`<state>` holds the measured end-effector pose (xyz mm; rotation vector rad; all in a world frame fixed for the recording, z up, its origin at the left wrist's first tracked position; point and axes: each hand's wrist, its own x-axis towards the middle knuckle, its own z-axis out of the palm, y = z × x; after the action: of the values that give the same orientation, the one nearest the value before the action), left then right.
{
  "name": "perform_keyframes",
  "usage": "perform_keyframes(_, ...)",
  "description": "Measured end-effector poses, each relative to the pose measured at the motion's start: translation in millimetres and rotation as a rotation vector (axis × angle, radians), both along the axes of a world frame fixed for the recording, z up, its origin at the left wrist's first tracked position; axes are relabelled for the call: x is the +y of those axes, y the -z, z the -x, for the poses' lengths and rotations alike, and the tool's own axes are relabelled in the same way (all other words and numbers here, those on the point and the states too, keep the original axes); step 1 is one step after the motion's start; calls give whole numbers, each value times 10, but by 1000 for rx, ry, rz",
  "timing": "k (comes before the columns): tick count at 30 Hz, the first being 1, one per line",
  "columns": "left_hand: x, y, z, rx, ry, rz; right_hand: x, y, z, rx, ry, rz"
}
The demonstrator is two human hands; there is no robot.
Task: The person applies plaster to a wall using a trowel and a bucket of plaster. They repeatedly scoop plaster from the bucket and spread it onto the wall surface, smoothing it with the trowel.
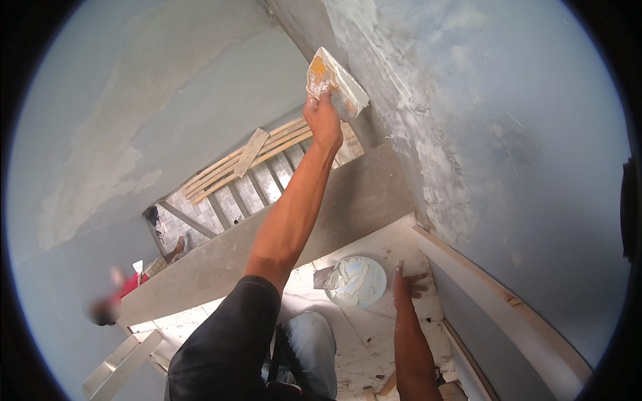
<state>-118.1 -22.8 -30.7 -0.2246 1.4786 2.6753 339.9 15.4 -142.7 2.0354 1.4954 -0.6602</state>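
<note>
My left hand (pixel 323 120) reaches up and forward, closed round a broad putty knife (pixel 348 93). Wet white filler and an orange patch cover the knife. Its edge is at or close to the right-hand wall (pixel 428 127), which is streaked with putty; contact cannot be told. Lower down, my right hand (pixel 409 286) hangs open with fingers spread and nothing in it. Left of that hand is a round bucket (pixel 378 284) of pale putty, with a second flat, smeared blade (pixel 326 277) at its left rim.
A grey ledge (pixel 361 194) crosses below my left arm. Beyond it lie wooden battens (pixel 224 164) and a board (pixel 251 152). Another person (pixel 130 284) is at far left, near a ladder-like frame (pixel 124 364). A long plank (pixel 495 294) runs along the right wall.
</note>
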Motion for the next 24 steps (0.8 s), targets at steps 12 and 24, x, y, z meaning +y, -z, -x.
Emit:
perform_keyframes(12, 11, -866, 677, 409, -87, 178, -37, -120, 22, 22, 23, 9)
perform_keyframes(24, 445, -907, -1012, 570, -109, 617, 6, -154, 56, -5, 0, 9)
